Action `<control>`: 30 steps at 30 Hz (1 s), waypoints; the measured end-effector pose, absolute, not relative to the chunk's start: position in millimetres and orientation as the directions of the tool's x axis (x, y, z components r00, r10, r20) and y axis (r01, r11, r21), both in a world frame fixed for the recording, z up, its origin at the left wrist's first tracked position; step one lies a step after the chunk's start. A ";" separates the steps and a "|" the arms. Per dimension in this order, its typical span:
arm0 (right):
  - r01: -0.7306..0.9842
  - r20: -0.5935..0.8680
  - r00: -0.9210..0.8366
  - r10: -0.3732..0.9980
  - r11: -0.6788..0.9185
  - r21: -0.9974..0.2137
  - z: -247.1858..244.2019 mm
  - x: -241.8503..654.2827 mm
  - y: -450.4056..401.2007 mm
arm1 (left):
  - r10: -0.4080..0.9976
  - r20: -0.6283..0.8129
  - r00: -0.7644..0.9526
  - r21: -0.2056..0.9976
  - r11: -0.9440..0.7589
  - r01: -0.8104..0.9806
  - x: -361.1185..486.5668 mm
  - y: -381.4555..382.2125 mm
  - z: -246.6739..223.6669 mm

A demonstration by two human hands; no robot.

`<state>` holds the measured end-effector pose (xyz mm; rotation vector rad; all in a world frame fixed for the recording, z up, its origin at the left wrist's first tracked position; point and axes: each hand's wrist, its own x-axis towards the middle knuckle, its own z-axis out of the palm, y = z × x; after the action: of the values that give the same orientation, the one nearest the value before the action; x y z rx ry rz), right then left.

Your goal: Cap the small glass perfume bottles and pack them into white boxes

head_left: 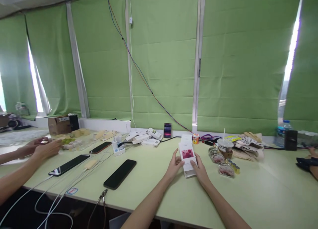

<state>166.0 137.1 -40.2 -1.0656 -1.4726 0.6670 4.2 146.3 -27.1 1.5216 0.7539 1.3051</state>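
Note:
A white box with a pink and red picture on its front is held between both hands above the pale green table. My left hand wraps round its left side, thumb on the front face. On the right edge, my right hand grips with its thumb also on the front. Just behind the box lies another white box or carton, partly covered by it. To the right sit clear rounded containers with reddish contents and small gold caps.
A black phone, two more phones, white cables and a power strip lie left. White cartons are piled near the wall. A lidded cup stands right. Another person's hands work at far left; part of a person shows far right.

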 end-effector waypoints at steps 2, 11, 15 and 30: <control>0.210 0.471 0.063 0.880 0.449 -0.868 -36.7 165.3 134.0 | 0.891 0.380 0.248 0.925 -0.361 -0.120 3.1 145.9 -25.3; 0.061 0.463 0.049 0.885 0.460 -0.886 -44.3 166.8 140.9 | 0.880 0.369 0.299 0.909 -0.409 0.081 5.2 149.7 -31.7; 0.071 0.458 -0.021 0.889 0.458 -0.886 -52.2 165.4 145.7 | 0.883 0.368 0.291 0.908 -0.409 0.092 0.3 154.1 -31.2; 0.137 0.408 -0.046 0.912 0.411 -0.901 -53.0 165.8 148.3 | 0.894 0.408 0.185 0.890 -0.435 0.140 -1.7 149.1 -20.6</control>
<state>165.8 148.3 -53.0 -0.9801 -1.4956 0.8287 -1.7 149.1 -20.6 1.7336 0.9824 1.3117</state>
